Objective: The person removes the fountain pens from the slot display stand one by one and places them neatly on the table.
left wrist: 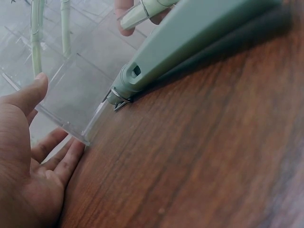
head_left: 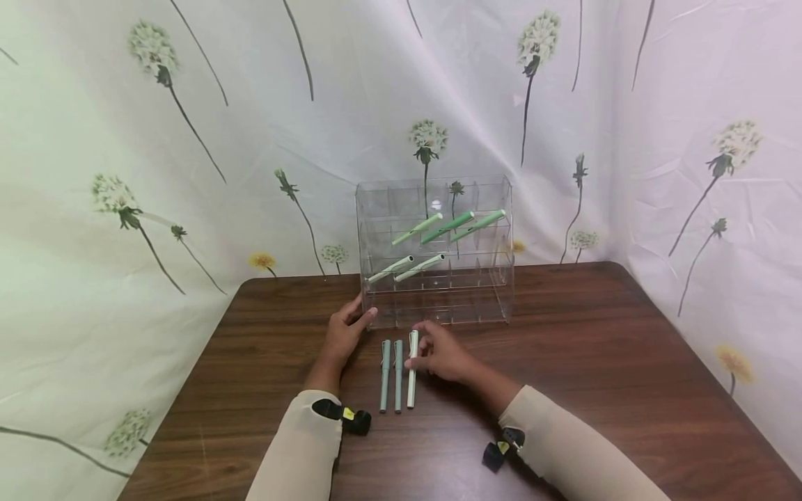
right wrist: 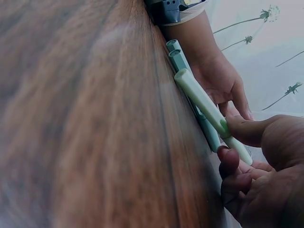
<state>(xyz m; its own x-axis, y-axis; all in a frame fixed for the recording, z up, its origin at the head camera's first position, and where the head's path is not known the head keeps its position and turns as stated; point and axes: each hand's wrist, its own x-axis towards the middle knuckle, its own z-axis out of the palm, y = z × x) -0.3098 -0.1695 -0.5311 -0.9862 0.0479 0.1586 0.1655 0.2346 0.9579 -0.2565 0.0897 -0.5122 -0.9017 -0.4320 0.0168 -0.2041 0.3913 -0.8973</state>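
A clear plastic pen rack [head_left: 497, 304] with tiered compartments stands toward the back of the table. My left hand [head_left: 343, 339] grips its lower left corner, thumb [left wrist: 29, 97] at the front and fingers [left wrist: 66, 161] round the side. My right hand [head_left: 443, 355] pinches a pale green pen [head_left: 411, 390] between thumb and fingers, in front of the rack. In the right wrist view that pen [right wrist: 202, 97] slants, its near end raised off the table. Two grey-green pens [head_left: 385, 390] lie side by side just left of it, clips toward the rack.
Three green pens [head_left: 447, 228] lean in an upper tier of the rack, and two pale ones [head_left: 421, 268] in the tier below. Brown wood-grain table [head_left: 595, 362] spreads around. A white curtain [head_left: 351, 104] with a dandelion print hangs behind the rack and along the sides.
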